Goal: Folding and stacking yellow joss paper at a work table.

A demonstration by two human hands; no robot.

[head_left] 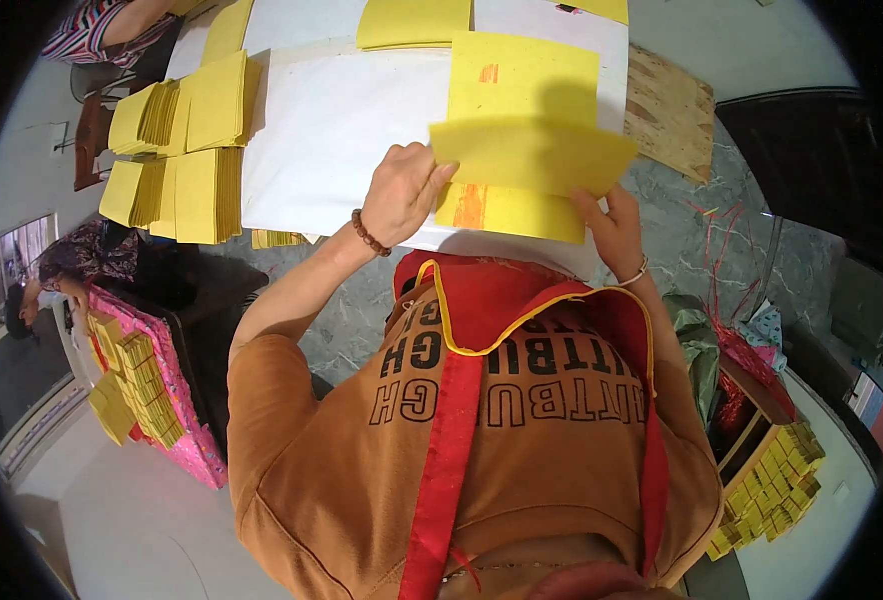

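Between my two hands a yellow paper sheet (532,155) is raised and bent along its length. My left hand (407,190) pinches its left end, thumb on top. At the lower right corner, my right hand (617,230) grips the same sheet between thumb and fingers. Beneath it lies more yellow paper (522,62) with orange marks, partly covered by the raised sheet. All this rests at the near right edge of a white-covered table (347,125).
Stacks of folded yellow paper (217,105) stand on the table's left side, another pile (414,22) at its far side. People work at left, one beside a pink-covered table (187,400). Bundled yellow paper (772,490) sits low right, near red strings (727,290). A wooden board (670,110) lies beyond the right edge.
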